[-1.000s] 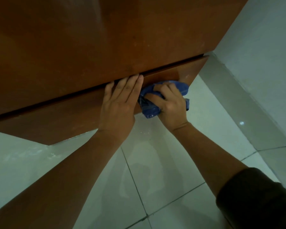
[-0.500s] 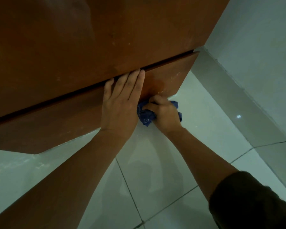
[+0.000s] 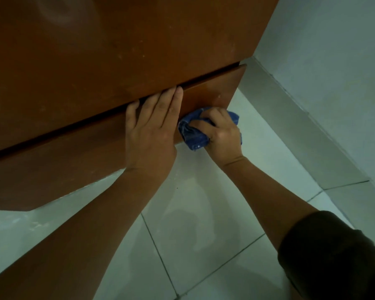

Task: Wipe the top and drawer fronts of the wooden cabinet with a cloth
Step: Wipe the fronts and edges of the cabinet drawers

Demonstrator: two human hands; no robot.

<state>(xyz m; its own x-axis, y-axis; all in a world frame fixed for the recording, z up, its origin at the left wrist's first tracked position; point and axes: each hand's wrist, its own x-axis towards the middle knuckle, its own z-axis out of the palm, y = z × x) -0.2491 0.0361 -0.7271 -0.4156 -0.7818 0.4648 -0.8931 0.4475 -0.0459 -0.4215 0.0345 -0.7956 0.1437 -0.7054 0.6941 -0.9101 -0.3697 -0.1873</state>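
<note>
Cabinet (image 3: 95, 61) of reddish-brown wood is seen from above, its lowest drawer front (image 3: 63, 165) running as a long band from lower left up to upper right beneath a dark gap. The left hand (image 3: 152, 135) is laid flat on that front with straight fingers reaching the gap, and just beside it the right hand (image 3: 222, 135) is clenched round a bunched blue cloth (image 3: 193, 135) pressed against the drawer's lower right edge. Pale tiled floor (image 3: 204, 234) and a grey wall (image 3: 333, 72) are seen to the right, the cabinet's corner standing close to the wall.
</note>
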